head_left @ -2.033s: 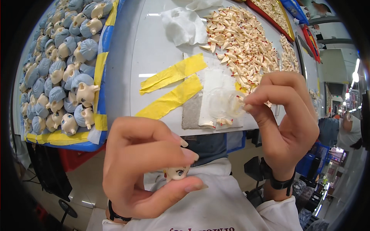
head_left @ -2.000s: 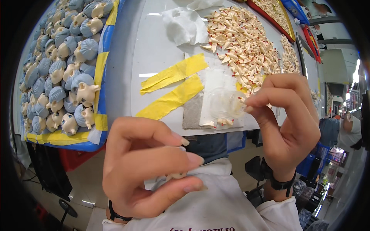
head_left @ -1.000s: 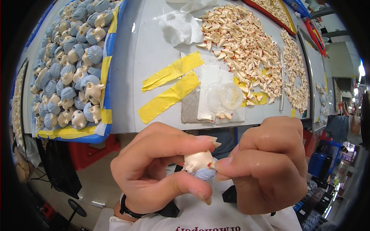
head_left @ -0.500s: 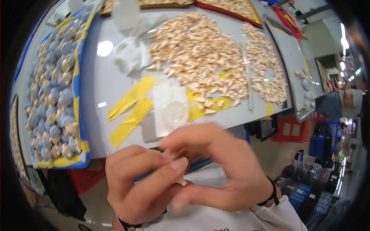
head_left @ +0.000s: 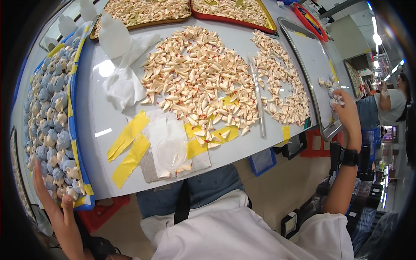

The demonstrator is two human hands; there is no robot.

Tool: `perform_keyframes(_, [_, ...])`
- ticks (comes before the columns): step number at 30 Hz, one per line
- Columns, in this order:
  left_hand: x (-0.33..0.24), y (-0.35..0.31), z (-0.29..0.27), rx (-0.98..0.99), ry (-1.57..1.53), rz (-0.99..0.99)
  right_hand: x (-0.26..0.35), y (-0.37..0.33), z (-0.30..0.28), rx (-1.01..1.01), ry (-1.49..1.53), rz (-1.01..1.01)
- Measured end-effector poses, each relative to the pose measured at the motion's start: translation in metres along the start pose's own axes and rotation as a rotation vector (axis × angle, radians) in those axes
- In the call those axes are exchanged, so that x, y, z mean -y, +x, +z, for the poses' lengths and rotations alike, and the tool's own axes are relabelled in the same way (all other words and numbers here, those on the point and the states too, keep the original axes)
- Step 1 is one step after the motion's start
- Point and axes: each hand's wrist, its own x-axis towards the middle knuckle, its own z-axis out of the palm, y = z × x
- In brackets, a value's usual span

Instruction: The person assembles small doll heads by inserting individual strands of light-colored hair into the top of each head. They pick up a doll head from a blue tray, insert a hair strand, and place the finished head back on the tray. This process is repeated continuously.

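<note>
Pale grey table top (head_left: 99, 171) spreads between your two hands, and past the right one a person (head_left: 392, 102) stands in a brightly lit workroom. Your left hand (head_left: 56, 214) is at the near end of a blue bin (head_left: 82, 162) full of doll heads (head_left: 63, 139). Its thumb stands wide of the fingers, which reach up along the outer side of the heads; whether the fingertips touch one cannot be told.

Your right hand (head_left: 348, 110) is over a metal tray (head_left: 313, 60), fingers bent toward a small cluster of blue-and-cream heads (head_left: 330, 83). How narrow its grip is, or whether it holds a head, cannot be told.

Between your hands, nearer the right, lies a clear rod (head_left: 258, 99). On its left-hand side is a large pile of pointed cream pieces (head_left: 199, 78) with red tips, and on its right-hand side a smaller pile (head_left: 284, 86). Closer to your left hand are two strips of yellow tape (head_left: 128, 136), then a clear round lid (head_left: 171, 154) on white paper (head_left: 157, 130). Farther ahead of that hand sit a crumpled cloth (head_left: 123, 89) and a white bottle (head_left: 114, 37).
</note>
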Motion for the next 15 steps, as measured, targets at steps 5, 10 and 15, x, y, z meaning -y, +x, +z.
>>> perform_keyframes(5, [0.004, 0.010, 0.008, -0.039, -0.035, -0.070, 0.089, -0.007, -0.009, 0.068, 0.328, -0.215])
perform_keyframes(10, [0.010, 0.035, 0.016, -0.115, -0.076, -0.074, 0.137, -0.014, 0.003, 0.242, 0.389, -0.269])
perform_keyframes(15, [0.001, 0.054, 0.016, -0.084, 0.010, 0.009, 0.144, -0.009, 0.014, 0.221, 0.383, -0.312])
